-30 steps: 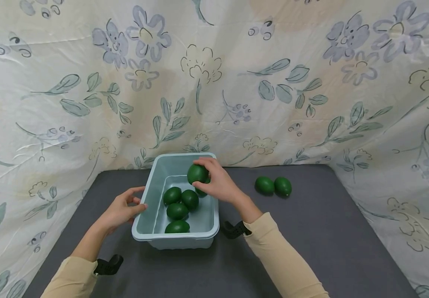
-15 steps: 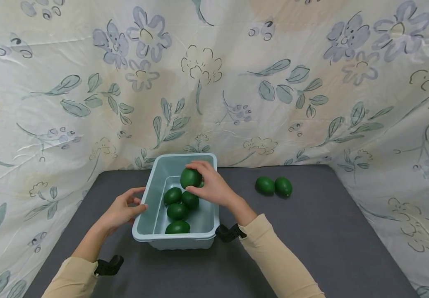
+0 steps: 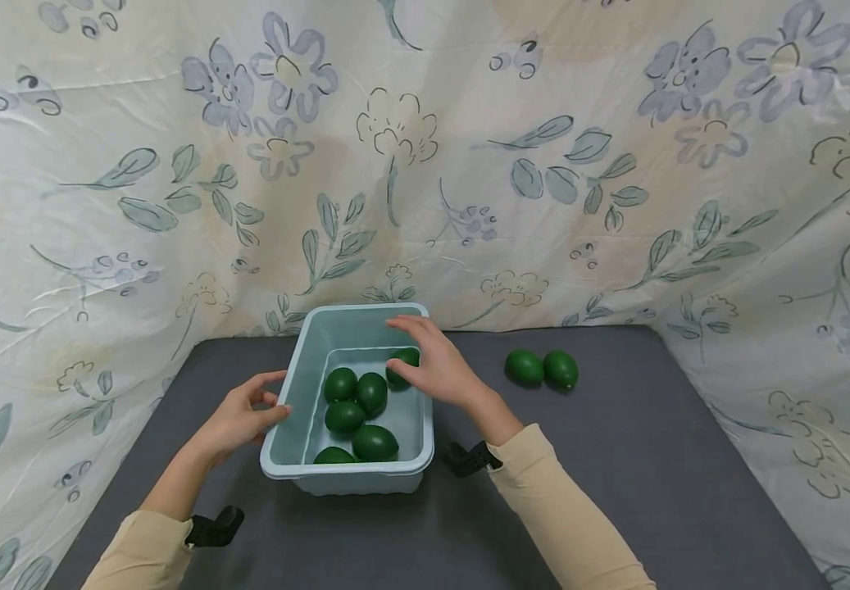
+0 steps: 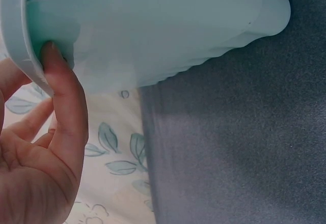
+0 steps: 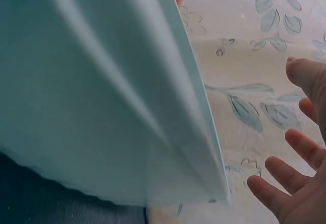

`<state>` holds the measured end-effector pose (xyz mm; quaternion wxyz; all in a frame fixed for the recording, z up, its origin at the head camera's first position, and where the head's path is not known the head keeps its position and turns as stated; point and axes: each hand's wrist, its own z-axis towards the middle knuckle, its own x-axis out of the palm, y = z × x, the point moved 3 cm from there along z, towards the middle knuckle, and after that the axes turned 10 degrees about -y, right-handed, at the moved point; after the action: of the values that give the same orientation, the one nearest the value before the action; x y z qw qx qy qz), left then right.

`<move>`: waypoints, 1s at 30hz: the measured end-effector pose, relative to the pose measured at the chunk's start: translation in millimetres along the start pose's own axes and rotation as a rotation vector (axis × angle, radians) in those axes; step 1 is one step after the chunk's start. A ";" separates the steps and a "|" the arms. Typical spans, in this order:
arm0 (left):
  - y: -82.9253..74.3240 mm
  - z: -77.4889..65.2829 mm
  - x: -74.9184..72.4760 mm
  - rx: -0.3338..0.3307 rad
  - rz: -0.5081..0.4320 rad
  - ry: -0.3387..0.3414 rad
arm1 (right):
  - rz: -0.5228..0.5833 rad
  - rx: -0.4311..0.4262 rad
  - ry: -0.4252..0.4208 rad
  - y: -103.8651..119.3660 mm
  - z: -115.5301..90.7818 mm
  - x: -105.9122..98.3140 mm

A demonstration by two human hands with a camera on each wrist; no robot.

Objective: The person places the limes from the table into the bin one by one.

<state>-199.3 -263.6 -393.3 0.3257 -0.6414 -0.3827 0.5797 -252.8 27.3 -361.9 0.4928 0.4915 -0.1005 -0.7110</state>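
Observation:
A light blue plastic bin (image 3: pixel 347 470) stands on the dark table, holding several dark green oval fruits (image 3: pixel 346 417) that look like limes. My left hand (image 3: pixel 243 414) holds the bin's left rim; in the left wrist view, the thumb (image 4: pixel 66 91) lies against the outer wall below the lip. Over the bin's right side hovers my right hand (image 3: pixel 439 365), fingers spread and holding nothing. It partly covers one green fruit (image 3: pixel 399 375) inside. Two fruits lie near the front wall, the left one (image 3: pixel 334 456) cut off by the rim.
Two more green fruits, one (image 3: pixel 524 368) touching the other (image 3: pixel 561 370), lie on the dark grey tabletop (image 3: pixel 616 459) right of the bin. A floral curtain (image 3: pixel 425 164) hangs behind and along both sides of the table.
My right hand has let go of the green fruit it held above the bin and drawn slightly right. An extra fruit now lies near the front wall, and the others have shifted slightly.

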 end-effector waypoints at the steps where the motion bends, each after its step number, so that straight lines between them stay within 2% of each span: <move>1: 0.0 0.0 0.0 0.001 0.000 0.001 | -0.003 0.000 -0.006 -1.8 -0.5 -1.3; 11: 0.8 1.4 0.1 0.007 0.013 -0.007 | 0.001 -0.023 -0.080 -18.7 -8.7 -13.9; 30: 0.1 2.2 0.2 0.001 0.004 0.000 | -0.076 0.082 -0.195 -79.5 -34.0 -51.6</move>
<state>-201.5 -263.4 -393.8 0.3248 -0.6420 -0.3811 0.5806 -272.0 119.5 -397.6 0.4330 0.4432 -0.1583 -0.7688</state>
